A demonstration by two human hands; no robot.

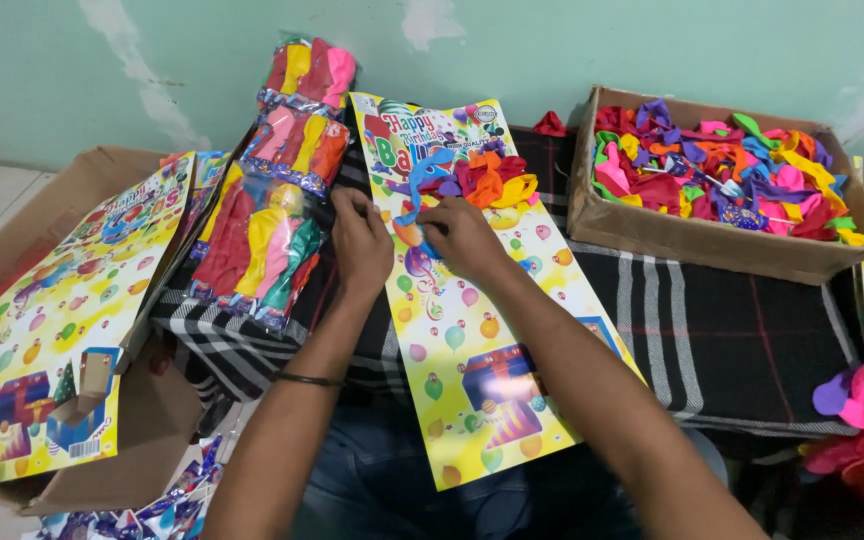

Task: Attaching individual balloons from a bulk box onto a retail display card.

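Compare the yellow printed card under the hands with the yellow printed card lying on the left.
The card under the hands lies on the striped cloth, and both the left hand and right hand touch it; the card on the left rests on a brown carton, untouched. The first carries a few loose balloons near its top; the second carries none. Both are yellow with balloon and gift-box pictures.

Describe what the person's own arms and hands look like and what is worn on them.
Both forearms are bare, with no sleeves in view. The left hand has no glove; a thin dark band circles the left forearm like a bangle or thread. The right hand is also ungloved, with no band or watch visible on that arm. No rings can be made out on either hand.
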